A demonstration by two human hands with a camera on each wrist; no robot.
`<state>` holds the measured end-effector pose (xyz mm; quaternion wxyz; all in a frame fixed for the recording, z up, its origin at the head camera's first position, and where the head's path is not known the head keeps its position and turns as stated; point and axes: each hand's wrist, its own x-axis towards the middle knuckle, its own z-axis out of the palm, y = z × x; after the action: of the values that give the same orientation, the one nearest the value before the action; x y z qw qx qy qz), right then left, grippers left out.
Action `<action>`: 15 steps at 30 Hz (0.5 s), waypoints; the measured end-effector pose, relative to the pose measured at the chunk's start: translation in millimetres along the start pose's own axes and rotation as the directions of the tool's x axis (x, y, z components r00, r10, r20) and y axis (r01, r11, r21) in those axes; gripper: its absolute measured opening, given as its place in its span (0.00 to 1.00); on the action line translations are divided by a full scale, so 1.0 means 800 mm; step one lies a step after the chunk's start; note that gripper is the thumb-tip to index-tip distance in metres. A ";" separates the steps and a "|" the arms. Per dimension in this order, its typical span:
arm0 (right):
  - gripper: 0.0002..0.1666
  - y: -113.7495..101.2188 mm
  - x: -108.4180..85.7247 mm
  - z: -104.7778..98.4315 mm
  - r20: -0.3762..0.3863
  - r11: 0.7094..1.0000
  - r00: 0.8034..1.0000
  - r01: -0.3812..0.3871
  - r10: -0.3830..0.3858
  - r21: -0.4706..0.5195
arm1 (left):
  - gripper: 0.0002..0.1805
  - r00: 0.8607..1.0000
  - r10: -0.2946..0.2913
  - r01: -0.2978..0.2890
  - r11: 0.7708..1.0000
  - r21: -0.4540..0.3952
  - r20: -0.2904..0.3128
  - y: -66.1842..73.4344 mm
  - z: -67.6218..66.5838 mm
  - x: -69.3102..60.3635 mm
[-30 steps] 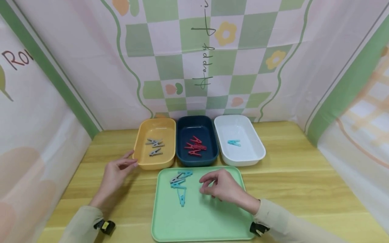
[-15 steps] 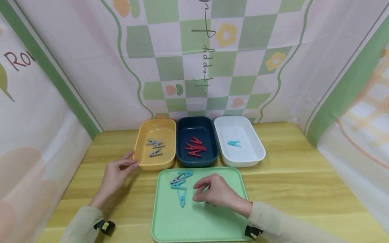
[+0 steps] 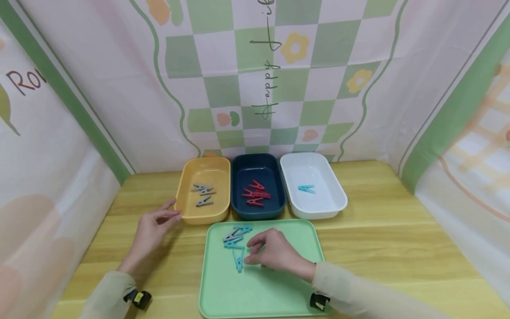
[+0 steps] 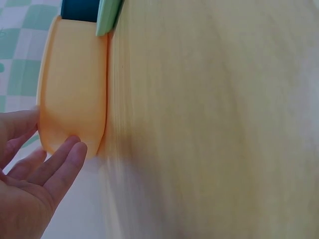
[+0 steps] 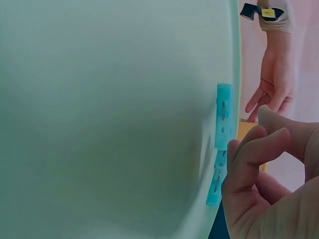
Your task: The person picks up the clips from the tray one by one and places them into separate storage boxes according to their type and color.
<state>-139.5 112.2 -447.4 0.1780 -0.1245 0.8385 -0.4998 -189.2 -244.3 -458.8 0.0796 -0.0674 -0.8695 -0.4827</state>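
My right hand [image 3: 272, 250] hovers over the green tray [image 3: 259, 294] with thumb and fingers apart and nothing between them. Its fingertips are just right of a light blue clothespin [image 3: 238, 260]. Above that one lie more blue clothespins [image 3: 244, 229] and a grey clothespin [image 3: 232, 235], bunched near the tray's upper left corner. In the right wrist view the blue clothespins [image 5: 224, 117] appear beside my bent fingers. My left hand [image 3: 153, 228] touches the left edge of the yellow bin [image 3: 203, 218]; the left wrist view has its fairly straight fingers [image 4: 62, 159] against the bin's end wall.
Grey clothespins [image 3: 204, 201] lie in the yellow bin. Red clothespins [image 3: 256, 193] are in the dark blue bin [image 3: 258, 214], and one blue clothespin [image 3: 307, 189] is in the white bin [image 3: 318, 213]. The bins stand side by side behind the tray on the wooden table [image 3: 390, 248].
Over the last second my right hand has moved left across the tray, close to the lowest blue clothespin. My left hand has stayed at the yellow bin. The clothespins lie as before.
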 end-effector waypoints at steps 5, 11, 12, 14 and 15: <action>0.19 -0.003 0.006 0.005 0.006 1.000 1.000 -0.017 0.017 -0.026 | 0.11 1.000 0.003 -0.003 1.000 0.009 -0.004 0.000 0.000 0.000; 0.22 -0.002 0.014 0.013 0.002 0.998 1.000 -0.031 0.031 -0.055 | 0.11 1.000 0.020 -0.020 1.000 0.014 -0.007 -0.001 0.001 0.001; 0.23 -0.002 0.014 0.015 -0.002 0.998 1.000 -0.031 0.031 -0.060 | 0.11 1.000 0.021 -0.021 1.000 0.013 -0.007 -0.001 0.001 0.001; 0.23 -0.001 0.016 0.017 -0.012 0.997 0.999 -0.032 0.031 -0.073 | 0.11 1.000 0.024 -0.024 1.000 0.013 -0.009 -0.001 0.001 0.000; 0.23 -0.001 0.016 0.019 -0.018 0.996 0.999 -0.032 0.030 -0.081 | 0.11 1.000 0.025 -0.025 1.000 0.011 -0.010 -0.001 0.001 0.001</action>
<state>-145.0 95.0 -455.5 0.1735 -0.1145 0.8614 -0.4634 -189.8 -244.1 -459.7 0.0903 -0.0753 -0.8710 -0.4771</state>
